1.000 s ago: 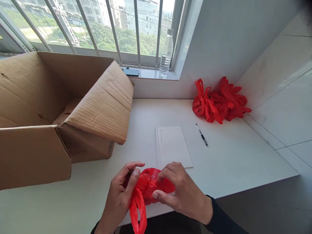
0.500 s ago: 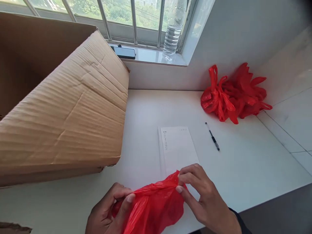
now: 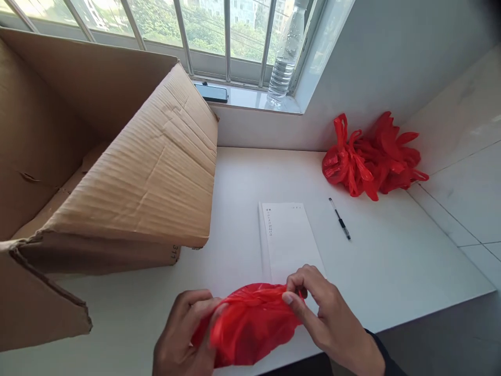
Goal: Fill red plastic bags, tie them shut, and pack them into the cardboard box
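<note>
A red plastic bag [image 3: 256, 329] is stretched between my two hands at the near edge of the white table. My left hand [image 3: 186, 331] grips its left side, thumb in front and fingers behind. On the other side my right hand [image 3: 324, 316] pinches the bag's upper right corner between thumb and fingers. Whether anything is inside the bag cannot be seen. Just beyond lies a white notebook [image 3: 293, 240] with a short column of handwriting, its lower part hidden by the bag and my right hand. A black pen [image 3: 340, 219] rests to its right.
A large open cardboard box [image 3: 148, 177] takes up the left side, one flap [image 3: 47, 303] jutting toward me. More red plastic bags [image 3: 371, 156] are heaped against the wall at back right. A phone [image 3: 211, 93] and a water bottle [image 3: 282, 73] occupy the windowsill.
The view has shifted left, showing more of the box. My left hand has moved slightly right, and the bag between my hands looks rounder and more bunched. Both hands still hold it.
</note>
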Tool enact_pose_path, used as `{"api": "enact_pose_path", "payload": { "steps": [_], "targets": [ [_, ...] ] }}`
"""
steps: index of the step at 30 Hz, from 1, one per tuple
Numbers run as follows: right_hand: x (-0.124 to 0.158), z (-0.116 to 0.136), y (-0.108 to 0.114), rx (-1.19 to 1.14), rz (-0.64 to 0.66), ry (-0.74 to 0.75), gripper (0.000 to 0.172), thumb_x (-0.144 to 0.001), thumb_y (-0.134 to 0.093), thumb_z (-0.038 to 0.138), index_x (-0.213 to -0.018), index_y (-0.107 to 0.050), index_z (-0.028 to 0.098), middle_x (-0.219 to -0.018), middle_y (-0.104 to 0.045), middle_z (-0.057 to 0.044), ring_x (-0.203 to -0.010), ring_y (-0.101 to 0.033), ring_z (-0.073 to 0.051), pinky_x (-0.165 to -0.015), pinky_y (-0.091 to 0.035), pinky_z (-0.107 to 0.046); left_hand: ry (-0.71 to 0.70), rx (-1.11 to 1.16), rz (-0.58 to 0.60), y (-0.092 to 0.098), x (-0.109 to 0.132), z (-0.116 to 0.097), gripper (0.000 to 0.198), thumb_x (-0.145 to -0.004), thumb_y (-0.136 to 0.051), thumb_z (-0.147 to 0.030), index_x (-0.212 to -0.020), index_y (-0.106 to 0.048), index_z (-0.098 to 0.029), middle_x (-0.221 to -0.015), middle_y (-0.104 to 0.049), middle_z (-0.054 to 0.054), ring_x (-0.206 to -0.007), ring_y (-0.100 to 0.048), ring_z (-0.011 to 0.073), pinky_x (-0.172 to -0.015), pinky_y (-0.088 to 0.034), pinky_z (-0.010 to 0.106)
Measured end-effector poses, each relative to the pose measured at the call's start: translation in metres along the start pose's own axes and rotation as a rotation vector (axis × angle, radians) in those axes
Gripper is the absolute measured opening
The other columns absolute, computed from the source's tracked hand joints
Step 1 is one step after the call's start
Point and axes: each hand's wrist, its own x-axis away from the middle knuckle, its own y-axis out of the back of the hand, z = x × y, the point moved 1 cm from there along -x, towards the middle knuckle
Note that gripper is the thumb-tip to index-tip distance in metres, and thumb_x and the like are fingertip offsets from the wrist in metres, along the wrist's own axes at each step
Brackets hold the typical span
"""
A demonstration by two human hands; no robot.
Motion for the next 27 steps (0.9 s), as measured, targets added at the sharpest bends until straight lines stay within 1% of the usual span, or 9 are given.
{"api": "enact_pose_path", "payload": {
  "steps": [2,5,8,10,13,16,21,24,27],
  "targets": [
    [0.012,-0.003,0.009,-0.032,-0.027,-0.103,0.018,-0.103,-0.048,0.038,-0.090,-0.053,0.028,-0.085,-0.058,0.000,-0.079,-0.054,-0.018,-0.064,-0.043,-0.031,-0.003,-0.042,-0.064,0.002,0.001,-0.001,0.013,-0.093,-0.065,-0.035,-0.084,-0.071,-0.029,-0.100,-0.062,0.001,-0.093,-0.061,0.0195,-0.080,-0.046,0.027],
    [0.023,-0.001,0.011,-0.091,-0.024,-0.212,0.018,-0.101,-0.051,0.047,-0.097,-0.056,0.030,-0.088,-0.059,0.000,-0.080,-0.056,-0.018,-0.055,-0.042,-0.030,-0.072,-0.087,0.026,-0.002,0.004,-0.006,0.015,-0.097,-0.059,-0.034,-0.105,-0.072,-0.033,-0.113,-0.063,0.001,-0.104,-0.062,0.0201,-0.090,-0.048,0.028],
    [0.022,0.007,0.003,-0.089,0.028,-0.179,0.023,-0.096,-0.059,0.049,-0.113,-0.058,0.033,-0.096,-0.064,0.000,-0.085,-0.059,-0.019,-0.071,-0.049,-0.032,-0.186,-0.132,0.150,-0.007,0.009,-0.016,0.030,-0.096,-0.062,-0.031,-0.126,-0.065,-0.036,-0.123,-0.061,0.004,-0.113,-0.060,0.0225,-0.090,-0.051,0.030],
    [0.021,0.012,0.000,-0.097,0.054,-0.116,0.017,-0.098,-0.057,0.046,-0.106,-0.062,0.032,-0.096,-0.066,0.001,-0.086,-0.060,-0.019,-0.078,-0.049,-0.033,-0.257,-0.132,0.184,-0.007,0.014,-0.022,0.023,-0.095,-0.065,-0.027,-0.116,-0.070,-0.033,-0.114,-0.064,0.004,-0.108,-0.060,0.0227,-0.088,-0.052,0.030],
    [0.025,0.010,0.011,-0.153,-0.072,-0.152,0.020,-0.101,-0.053,0.045,-0.091,-0.060,0.029,-0.083,-0.060,0.002,-0.075,-0.057,-0.016,-0.068,-0.047,-0.030,-0.093,-0.052,0.015,0.002,0.017,-0.029,0.008,-0.096,-0.063,-0.030,-0.097,-0.071,-0.029,-0.101,-0.068,0.001,-0.097,-0.063,0.0205,-0.085,-0.050,0.029],
    [0.033,0.000,0.028,-0.239,-0.282,-0.261,0.024,-0.101,-0.051,0.049,-0.093,-0.055,0.028,-0.081,-0.054,0.002,-0.069,-0.053,-0.014,-0.057,-0.044,-0.027,0.201,0.061,-0.171,0.010,0.018,-0.032,0.024,-0.097,-0.059,-0.046,-0.108,-0.070,-0.027,-0.106,-0.071,0.002,-0.098,-0.066,0.0218,-0.081,-0.051,0.028],
    [0.038,-0.004,0.033,-0.303,-0.212,-0.302,0.030,-0.098,-0.058,0.048,-0.122,-0.052,0.031,-0.100,-0.063,0.000,-0.087,-0.063,-0.017,-0.074,-0.053,-0.030,0.014,0.040,-0.064,0.010,0.013,-0.042,0.039,-0.089,-0.070,-0.041,-0.126,-0.065,-0.031,-0.118,-0.067,0.001,-0.103,-0.066,0.0219,-0.088,-0.051,0.030],
    [0.038,0.015,0.032,-0.192,-0.477,-0.162,0.033,-0.094,-0.066,0.038,-0.124,-0.055,0.032,-0.108,-0.062,-0.002,-0.099,-0.062,-0.020,-0.082,-0.053,-0.034,-0.120,-0.023,-0.090,0.011,0.008,-0.051,0.016,-0.091,-0.067,-0.029,-0.105,-0.073,-0.031,-0.110,-0.064,0.000,-0.103,-0.062,0.0193,-0.088,-0.047,0.028],
    [0.037,0.047,0.033,-0.119,-0.697,0.243,0.032,-0.091,-0.064,0.017,-0.119,-0.057,0.030,-0.108,-0.061,-0.003,-0.103,-0.061,-0.021,-0.084,-0.052,-0.036,-0.196,-0.087,-0.159,0.016,0.003,-0.061,0.030,-0.086,-0.070,-0.022,-0.112,-0.075,-0.034,-0.106,-0.056,0.001,-0.103,-0.056,0.0191,-0.087,-0.046,0.028]
  ]
}}
